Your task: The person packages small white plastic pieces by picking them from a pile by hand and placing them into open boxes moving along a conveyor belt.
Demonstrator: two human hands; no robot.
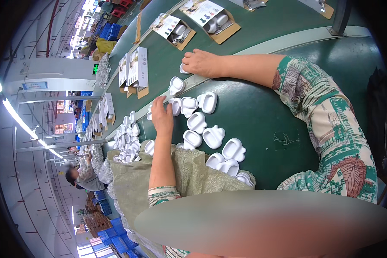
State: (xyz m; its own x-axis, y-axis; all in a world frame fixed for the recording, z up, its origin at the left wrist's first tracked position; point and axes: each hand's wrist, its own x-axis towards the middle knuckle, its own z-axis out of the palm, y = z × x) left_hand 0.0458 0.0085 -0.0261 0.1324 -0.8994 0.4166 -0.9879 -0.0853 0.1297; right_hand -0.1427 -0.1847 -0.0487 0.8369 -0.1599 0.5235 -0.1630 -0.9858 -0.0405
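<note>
My right hand (201,63) reaches across the green work surface (262,116) to its light rail, fingers curled over a small white plastic dish (183,69) that is partly hidden beneath them. Lower and to the left, my left hand (162,117) has its fingers apart and slightly bent, with the thumb close beside another white dish (175,105); no object shows in its grasp. Between and below my hands lie several more shallow white dishes (213,136) with knobbed outlines. Some of them rest on a crumpled olive woven sack (198,170) near my left forearm.
Open printed cartons (172,30) holding white parts stand along the green belt (159,64) beyond the rail. A pile of white dishes (127,139) lies left of my left hand. A metal post (341,19) rises at upper right. Another person (88,176) works farther down the line.
</note>
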